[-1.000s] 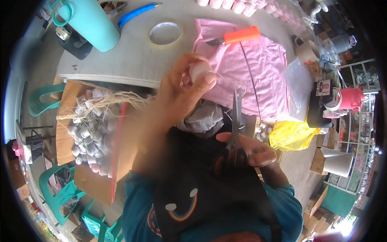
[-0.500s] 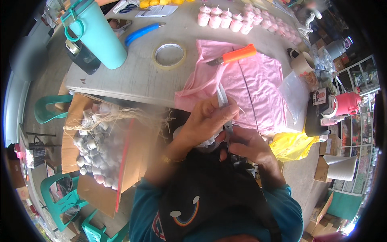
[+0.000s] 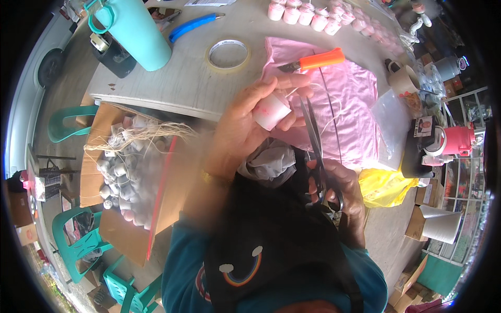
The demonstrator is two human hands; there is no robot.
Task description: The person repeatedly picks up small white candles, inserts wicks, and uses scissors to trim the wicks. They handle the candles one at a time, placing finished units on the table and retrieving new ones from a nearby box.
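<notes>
A small pink-and-white candle (image 3: 272, 111) sits in my left hand (image 3: 241, 115), whose fingers curl around it above the table's near edge. From its top a long pale wick (image 3: 334, 112) loops away to the right. My right hand (image 3: 345, 185) has its fingers in the handles of a pair of scissors (image 3: 314, 136). The slim blades point upward, slightly apart, close to the left fingertips and the wick. Behind them lies a pink cloth (image 3: 355, 109) with an orange-handled cutter (image 3: 321, 59) on it. A crumpled whitish plastic bag (image 3: 269, 163) shows below the left hand.
An open cardboard box (image 3: 93, 151) with several small candles and loose strings stands at the left. On the table are a teal tumbler (image 3: 136, 41), a tape roll (image 3: 211, 57), a blue cutter (image 3: 190, 28) and rows of pink candles (image 3: 300, 15). A yellow bag (image 3: 387, 189) hangs at right.
My left hand has turned and moved up, bringing the candle into sight. The right hand has moved right with the scissors, whose blades have parted. The whole view has shifted a little.
</notes>
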